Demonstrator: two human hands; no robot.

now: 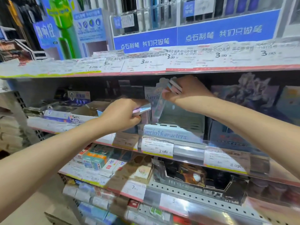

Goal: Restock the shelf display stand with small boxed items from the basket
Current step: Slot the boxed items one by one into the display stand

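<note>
Here each hand (121, 116) (185, 93) grips flat pastel boxes (174, 86).

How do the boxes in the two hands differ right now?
The left hand grips its small pastel pink-and-blue boxes low, beside the light-blue display stand; the right hand holds its pastel boxes higher, just under the upper shelf edge. Both are thin stacks.
</note>
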